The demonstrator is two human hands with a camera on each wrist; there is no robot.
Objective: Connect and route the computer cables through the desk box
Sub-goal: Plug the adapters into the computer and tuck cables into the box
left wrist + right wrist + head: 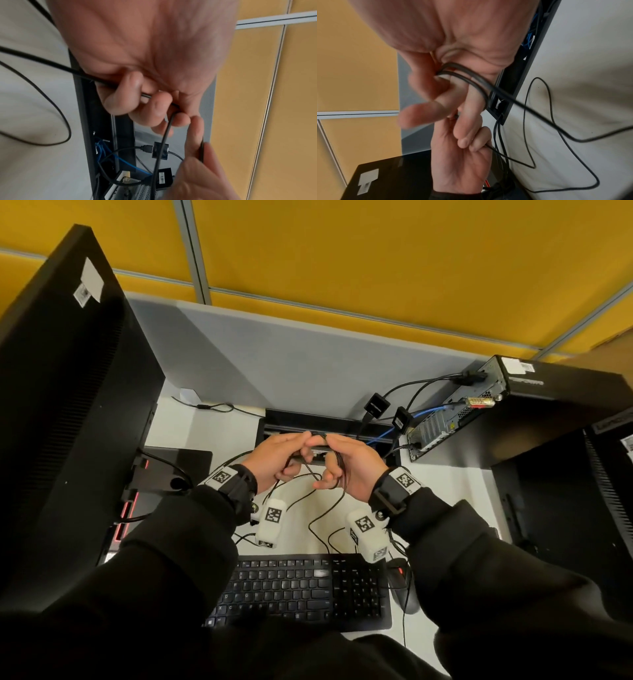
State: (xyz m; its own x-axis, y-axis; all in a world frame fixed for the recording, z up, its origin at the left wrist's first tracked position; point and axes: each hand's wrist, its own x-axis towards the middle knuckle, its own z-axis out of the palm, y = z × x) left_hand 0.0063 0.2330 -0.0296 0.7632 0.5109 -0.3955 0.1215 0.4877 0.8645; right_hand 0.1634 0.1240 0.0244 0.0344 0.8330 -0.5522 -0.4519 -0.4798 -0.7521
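Observation:
My two hands meet just above the black desk box [291,419], a recessed slot at the back of the white desk. My left hand [274,458] has its fingers curled round a thin black cable [51,64]. My right hand [349,463] holds the same bundle, with two strands of cable [522,105] looped over its fingers. Slack cable [329,506] hangs from the hands and loops across the desk toward the keyboard. The plug ends are hidden inside the hands.
A small computer case [479,405] lies at the back right with a blue cable [428,410] and two black adapters [376,405] plugged in. A monitor's back [68,405] stands left, another monitor [565,508] right. Keyboard [301,587] and mouse [400,577] lie in front.

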